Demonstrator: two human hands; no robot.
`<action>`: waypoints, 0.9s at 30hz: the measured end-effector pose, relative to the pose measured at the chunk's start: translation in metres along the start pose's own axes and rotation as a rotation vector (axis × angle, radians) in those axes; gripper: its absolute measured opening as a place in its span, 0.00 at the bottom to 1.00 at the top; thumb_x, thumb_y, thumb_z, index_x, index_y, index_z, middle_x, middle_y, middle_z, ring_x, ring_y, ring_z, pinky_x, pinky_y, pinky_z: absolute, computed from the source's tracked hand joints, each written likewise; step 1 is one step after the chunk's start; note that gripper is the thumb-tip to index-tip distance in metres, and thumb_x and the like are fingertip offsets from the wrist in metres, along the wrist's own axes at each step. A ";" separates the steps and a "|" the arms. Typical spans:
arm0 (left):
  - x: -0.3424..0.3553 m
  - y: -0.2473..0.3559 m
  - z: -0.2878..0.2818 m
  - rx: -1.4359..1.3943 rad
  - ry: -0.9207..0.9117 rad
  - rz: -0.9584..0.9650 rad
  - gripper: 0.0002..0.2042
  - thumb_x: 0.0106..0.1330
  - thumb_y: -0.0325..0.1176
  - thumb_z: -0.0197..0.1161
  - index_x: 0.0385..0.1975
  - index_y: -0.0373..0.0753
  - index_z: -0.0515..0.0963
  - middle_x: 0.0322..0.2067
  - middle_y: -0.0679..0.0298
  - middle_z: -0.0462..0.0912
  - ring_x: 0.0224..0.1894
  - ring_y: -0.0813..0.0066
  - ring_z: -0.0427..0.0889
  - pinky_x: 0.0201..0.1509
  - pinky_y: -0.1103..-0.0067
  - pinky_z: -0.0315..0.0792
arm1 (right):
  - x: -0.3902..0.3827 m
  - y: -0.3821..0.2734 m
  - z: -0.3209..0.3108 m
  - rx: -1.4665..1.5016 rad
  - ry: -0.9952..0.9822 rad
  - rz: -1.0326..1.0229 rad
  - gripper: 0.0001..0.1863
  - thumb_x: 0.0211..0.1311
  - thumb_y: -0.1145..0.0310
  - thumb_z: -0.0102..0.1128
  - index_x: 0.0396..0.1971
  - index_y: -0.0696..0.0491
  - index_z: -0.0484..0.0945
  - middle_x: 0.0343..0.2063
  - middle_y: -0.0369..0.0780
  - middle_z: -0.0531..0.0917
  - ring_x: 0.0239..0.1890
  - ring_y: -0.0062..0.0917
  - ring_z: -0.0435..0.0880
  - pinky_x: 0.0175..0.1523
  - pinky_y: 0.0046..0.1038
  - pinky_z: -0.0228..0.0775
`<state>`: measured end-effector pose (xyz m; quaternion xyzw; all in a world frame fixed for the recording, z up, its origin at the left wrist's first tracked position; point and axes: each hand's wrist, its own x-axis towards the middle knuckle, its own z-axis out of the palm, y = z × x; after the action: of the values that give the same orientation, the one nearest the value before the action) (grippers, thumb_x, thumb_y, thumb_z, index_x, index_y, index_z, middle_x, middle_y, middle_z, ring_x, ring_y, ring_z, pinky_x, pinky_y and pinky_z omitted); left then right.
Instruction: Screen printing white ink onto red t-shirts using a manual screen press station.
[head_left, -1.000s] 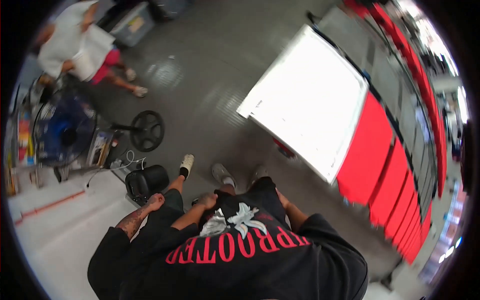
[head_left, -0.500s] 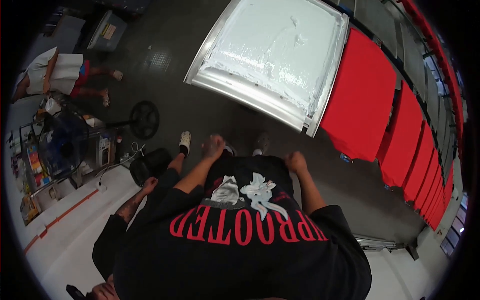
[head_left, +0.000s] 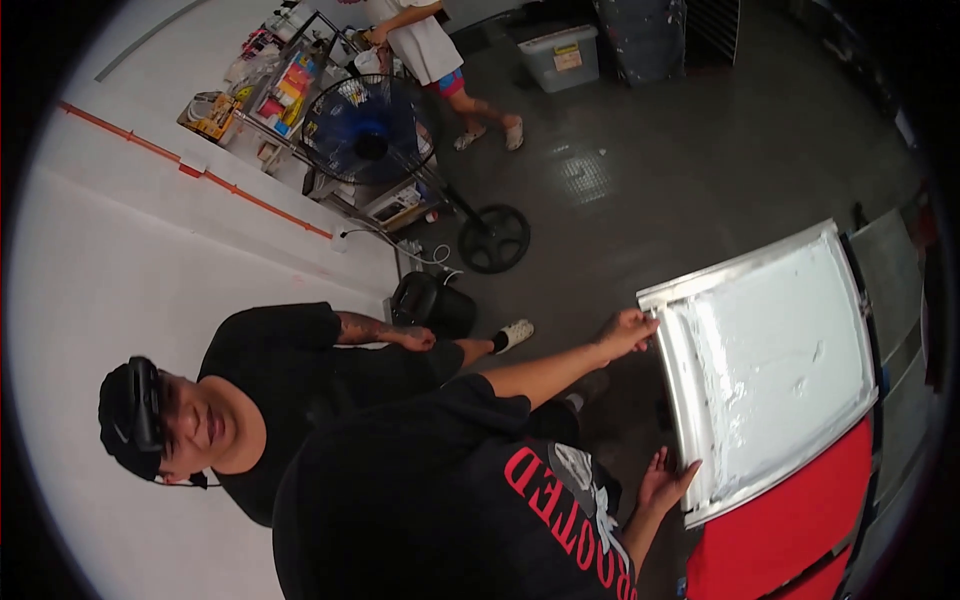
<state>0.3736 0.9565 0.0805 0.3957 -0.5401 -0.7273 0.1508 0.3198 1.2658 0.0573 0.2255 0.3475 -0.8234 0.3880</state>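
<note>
A metal-framed screen [head_left: 775,355], coated inside with pale, glossy paste, lies at the right over red garments [head_left: 775,520]. My left hand [head_left: 625,330] holds the near upper corner of its frame, fingers wrapped at the edge. Lower down, my right hand [head_left: 665,480] has its fingers apart, palm partly upward, beside the same edge, its tip touching or very close to the metal. My black shirt sleeves and printed front show below.
A co-worker in black [head_left: 250,400] stands close on my left. Behind are a standing fan [head_left: 370,140], a cluttered metal shelf [head_left: 285,95], a black bin [head_left: 450,310], a grey tub [head_left: 560,60] and another person in a white top [head_left: 425,40]. The red garments continue along metal platens [head_left: 895,300].
My view has swung left, bringing the co-worker's head into sight. Both my hands have moved from beside my shorts to the screen's near edge, the left now holding it.
</note>
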 end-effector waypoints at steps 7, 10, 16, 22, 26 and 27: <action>0.030 0.004 0.009 0.022 -0.123 -0.084 0.18 0.64 0.46 0.66 0.31 0.33 0.78 0.25 0.64 0.81 0.25 0.79 0.80 0.28 0.81 0.75 | -0.007 -0.019 -0.021 0.046 0.158 -0.116 0.20 0.66 0.56 0.59 0.52 0.52 0.73 0.36 0.43 0.81 0.33 0.29 0.80 0.41 0.28 0.74; 0.042 0.006 0.015 0.065 -0.178 -0.103 0.12 0.62 0.37 0.66 0.28 0.32 0.80 0.21 0.61 0.82 0.22 0.75 0.82 0.23 0.77 0.76 | -0.027 -0.029 -0.009 0.048 0.061 -0.168 0.20 0.67 0.59 0.57 0.52 0.58 0.73 0.41 0.45 0.82 0.33 0.30 0.80 0.43 0.31 0.74; 0.014 0.064 0.009 -0.152 -0.538 -0.106 0.11 0.71 0.34 0.56 0.42 0.33 0.78 0.36 0.63 0.83 0.35 0.76 0.83 0.44 0.77 0.79 | -0.102 -0.087 0.107 -0.325 0.221 -0.838 0.29 0.57 0.73 0.66 0.59 0.55 0.70 0.54 0.40 0.76 0.55 0.29 0.75 0.58 0.34 0.68; -0.036 0.079 0.097 -0.094 -0.950 -0.165 0.17 0.74 0.38 0.54 0.57 0.35 0.72 0.40 0.66 0.82 0.36 0.80 0.82 0.45 0.79 0.77 | -0.114 -0.117 0.178 -0.826 0.491 -0.920 0.17 0.55 0.71 0.71 0.44 0.60 0.79 0.41 0.37 0.82 0.45 0.21 0.78 0.52 0.25 0.70; -0.035 0.079 0.108 0.507 -1.056 0.039 0.19 0.71 0.42 0.58 0.53 0.35 0.75 0.33 0.66 0.83 0.33 0.81 0.80 0.39 0.80 0.75 | -0.095 -0.165 0.170 -0.954 0.395 -0.955 0.14 0.55 0.70 0.71 0.38 0.61 0.79 0.36 0.35 0.83 0.38 0.20 0.79 0.46 0.25 0.71; -0.033 0.083 0.102 0.855 -1.052 0.097 0.17 0.69 0.43 0.60 0.49 0.36 0.78 0.30 0.65 0.82 0.35 0.81 0.81 0.39 0.80 0.74 | -0.089 -0.178 0.166 -1.009 0.405 -0.932 0.12 0.55 0.71 0.70 0.36 0.60 0.80 0.34 0.35 0.83 0.36 0.20 0.80 0.44 0.25 0.72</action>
<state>0.3022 1.0145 0.1796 -0.0109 -0.7987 -0.5381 -0.2692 0.2145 1.2661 0.2933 -0.0051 0.8111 -0.5845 -0.0194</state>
